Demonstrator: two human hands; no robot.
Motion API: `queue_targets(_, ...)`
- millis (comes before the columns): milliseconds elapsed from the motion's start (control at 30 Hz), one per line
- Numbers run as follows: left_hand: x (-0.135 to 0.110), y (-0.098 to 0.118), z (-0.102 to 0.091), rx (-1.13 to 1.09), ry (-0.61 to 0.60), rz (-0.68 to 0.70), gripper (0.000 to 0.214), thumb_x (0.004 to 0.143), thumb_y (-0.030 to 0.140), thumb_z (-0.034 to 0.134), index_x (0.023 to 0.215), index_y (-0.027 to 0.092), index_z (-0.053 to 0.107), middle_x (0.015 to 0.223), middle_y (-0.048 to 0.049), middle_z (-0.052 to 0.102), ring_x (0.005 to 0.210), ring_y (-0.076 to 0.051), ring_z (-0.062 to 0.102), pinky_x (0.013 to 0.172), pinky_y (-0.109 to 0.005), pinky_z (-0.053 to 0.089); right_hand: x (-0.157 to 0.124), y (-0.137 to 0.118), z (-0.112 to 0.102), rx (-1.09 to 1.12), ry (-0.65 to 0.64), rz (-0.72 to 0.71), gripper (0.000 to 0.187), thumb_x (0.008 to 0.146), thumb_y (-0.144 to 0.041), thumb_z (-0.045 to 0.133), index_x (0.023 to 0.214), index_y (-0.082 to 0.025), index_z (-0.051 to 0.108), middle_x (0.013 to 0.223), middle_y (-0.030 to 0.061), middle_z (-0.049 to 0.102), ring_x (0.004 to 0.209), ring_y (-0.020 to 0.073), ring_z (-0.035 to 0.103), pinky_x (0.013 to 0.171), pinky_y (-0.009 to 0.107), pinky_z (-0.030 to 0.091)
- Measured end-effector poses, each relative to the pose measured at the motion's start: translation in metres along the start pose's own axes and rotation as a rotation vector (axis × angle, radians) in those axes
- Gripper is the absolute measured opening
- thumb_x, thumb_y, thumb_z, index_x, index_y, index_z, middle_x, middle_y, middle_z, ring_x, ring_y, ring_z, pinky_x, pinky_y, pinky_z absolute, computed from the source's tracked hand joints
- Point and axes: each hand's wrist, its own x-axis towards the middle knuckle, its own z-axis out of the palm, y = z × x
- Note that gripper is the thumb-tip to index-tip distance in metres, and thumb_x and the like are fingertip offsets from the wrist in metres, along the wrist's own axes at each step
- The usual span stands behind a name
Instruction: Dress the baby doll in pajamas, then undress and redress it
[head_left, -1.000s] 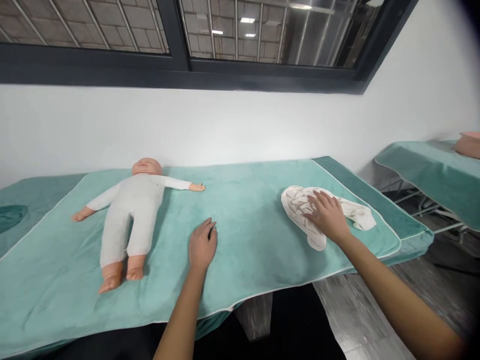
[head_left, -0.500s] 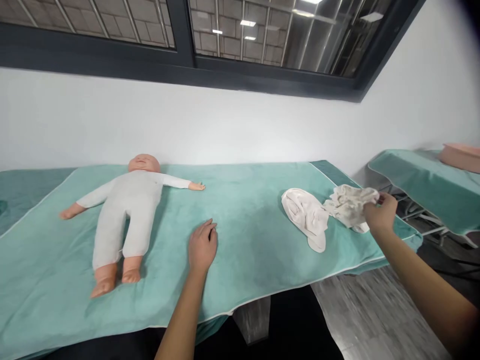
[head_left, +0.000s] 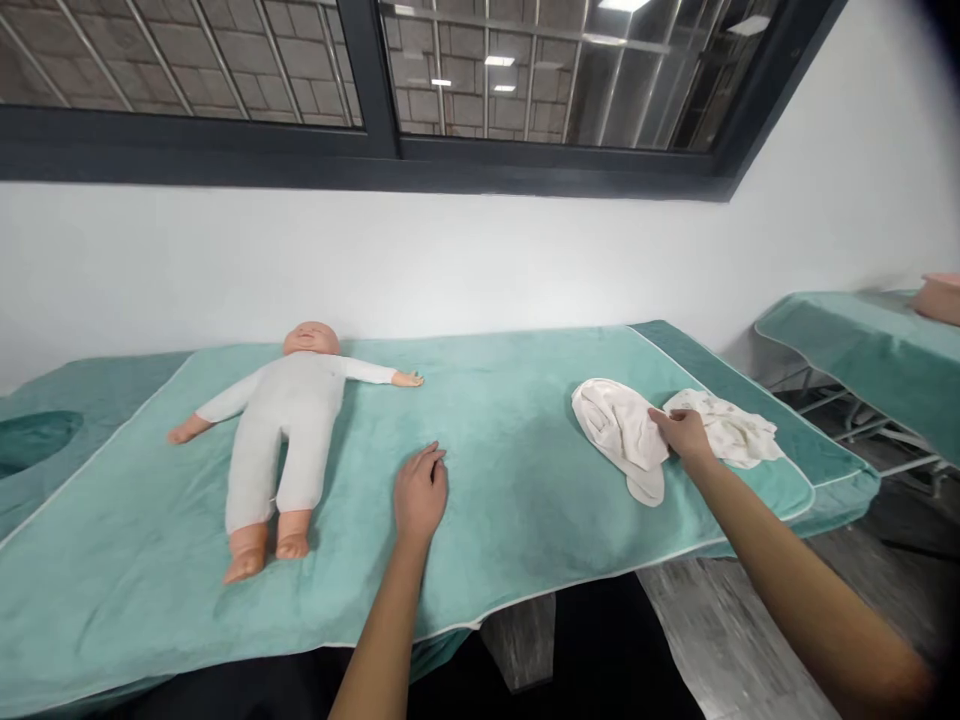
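Observation:
My left hand (head_left: 421,490) rests palm down on the green cover (head_left: 517,400), its fingers loosely stretched out and holding nothing. My right hand (head_left: 684,434) has its thumb and fingers pinched at the right edge of a bundled white baby garment (head_left: 616,430), which lies on the cover. Right behind that hand is a second crumpled, whitish garment with a faint print (head_left: 739,430). To the left of my left hand, a baby doll (head_left: 289,430) in a white body suit lies on its back, arms spread and feet bare.
A white wall (head_left: 480,260) and a dark window frame (head_left: 225,155) rise behind the bed. At the right stands another green-covered bed (head_left: 847,350) with a pink basin (head_left: 939,298) on it. A dark hollow (head_left: 37,440) shows in the cover at far left.
My right hand has let go of the printed garment, which now lies flatter, and has moved left to the bundled white one. My left hand stays resting. The view has shifted slightly.

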Motion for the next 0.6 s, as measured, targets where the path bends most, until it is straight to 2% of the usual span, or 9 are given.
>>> queue_targets(100, -0.002, -0.001, -0.001, -0.033, -0.024, -0.02, 0.032, 0.091, 0.021, 0.044, 0.107, 0.021, 0.071, 0.127, -0.0084, 0.068, 0.119, -0.027, 0.062, 0.106, -0.05, 0.046, -0.004, -0.022, -0.007, 0.188, -0.238, 0.036, 0.033, 0.075, -0.045, 0.065, 0.086, -0.014, 0.065, 0.077, 0.0139, 0.068, 0.075, 0.0257, 0.067, 0.062, 0.034, 0.054)
queue_targets(200, 0.002, 0.009, -0.003, -0.158, -0.091, -0.101, 0.032, 0.09, 0.026, 0.051, 0.117, 0.021, 0.067, 0.132, -0.0087, 0.065, 0.125, -0.027, 0.058, 0.11, -0.049, 0.042, -0.019, -0.063, -0.012, 0.483, -0.553, 0.058, 0.035, 0.072, -0.038, 0.072, 0.098, -0.016, 0.067, 0.089, 0.012, 0.071, 0.076, 0.0217, 0.067, 0.065, 0.03, 0.054)
queue_targets(300, 0.016, 0.045, -0.015, -0.388, -0.182, -0.218, 0.056, 0.087, 0.038, 0.061, 0.138, 0.018, 0.051, 0.144, -0.0137, 0.054, 0.134, -0.027, 0.05, 0.112, -0.046, 0.041, -0.035, -0.116, -0.013, 0.708, -0.825, 0.045, 0.037, 0.067, -0.033, 0.079, 0.099, -0.019, 0.065, 0.089, 0.0056, 0.07, 0.073, 0.0174, 0.065, 0.064, 0.026, 0.051)
queue_targets(367, 0.031, 0.079, -0.031, -0.522, -0.263, -0.097, 0.07, 0.086, 0.042, 0.064, 0.148, 0.022, 0.038, 0.154, -0.0114, 0.043, 0.141, -0.025, 0.042, 0.113, -0.041, 0.04, -0.045, -0.152, -0.012, 0.7, -0.908, -0.053, 0.033, 0.069, -0.034, 0.078, 0.096, -0.019, 0.066, 0.085, 0.0031, 0.068, 0.072, 0.016, 0.063, 0.063, 0.024, 0.048)
queue_targets(433, 0.047, 0.113, -0.052, -0.548, -0.287, 0.048, 0.071, 0.085, 0.041, 0.066, 0.149, 0.027, 0.037, 0.158, -0.0079, 0.037, 0.144, -0.024, 0.037, 0.117, -0.039, 0.034, -0.054, -0.185, -0.01, 0.644, -1.007, -0.182, 0.028, 0.071, -0.032, 0.076, 0.094, -0.018, 0.067, 0.084, 0.0016, 0.067, 0.071, 0.0144, 0.061, 0.061, 0.023, 0.046)
queue_targets(467, 0.054, 0.126, -0.063, -0.554, -0.281, 0.082, 0.068, 0.084, 0.039, 0.068, 0.146, 0.028, 0.041, 0.155, -0.0075, 0.041, 0.143, -0.023, 0.038, 0.117, -0.039, 0.032, -0.059, -0.2, -0.01, 0.616, -1.054, -0.26, 0.027, 0.072, -0.032, 0.075, 0.094, -0.018, 0.068, 0.086, 0.0012, 0.067, 0.072, 0.0137, 0.06, 0.062, 0.023, 0.045)
queue_targets(500, 0.06, 0.137, -0.074, -0.577, -0.295, 0.085, 0.06, 0.084, 0.039, 0.068, 0.14, 0.026, 0.048, 0.145, -0.0076, 0.051, 0.136, -0.023, 0.046, 0.114, -0.038, 0.034, -0.062, -0.214, -0.011, 0.593, -1.09, -0.345, 0.025, 0.073, -0.031, 0.074, 0.095, -0.018, 0.069, 0.088, 0.001, 0.068, 0.074, 0.0132, 0.06, 0.064, 0.022, 0.044)
queue_targets(567, 0.068, 0.152, -0.095, -0.663, -0.423, 0.065, 0.04, 0.086, 0.039, 0.066, 0.12, 0.02, 0.06, 0.114, -0.0062, 0.066, 0.11, -0.02, 0.061, 0.1, -0.035, 0.044, -0.069, -0.239, -0.015, 0.564, -1.16, -0.509, 0.024, 0.076, -0.028, 0.073, 0.097, -0.018, 0.07, 0.098, 0.0018, 0.069, 0.081, 0.0131, 0.061, 0.07, 0.023, 0.045)
queue_targets(600, 0.07, 0.156, -0.104, -0.707, -0.484, 0.052, 0.03, 0.086, 0.04, 0.065, 0.107, 0.018, 0.063, 0.099, -0.0041, 0.067, 0.096, -0.018, 0.062, 0.09, -0.032, 0.047, -0.071, -0.25, -0.019, 0.566, -1.195, -0.564, 0.024, 0.076, -0.027, 0.073, 0.098, -0.017, 0.07, 0.101, 0.0023, 0.069, 0.084, 0.0132, 0.062, 0.072, 0.023, 0.046)
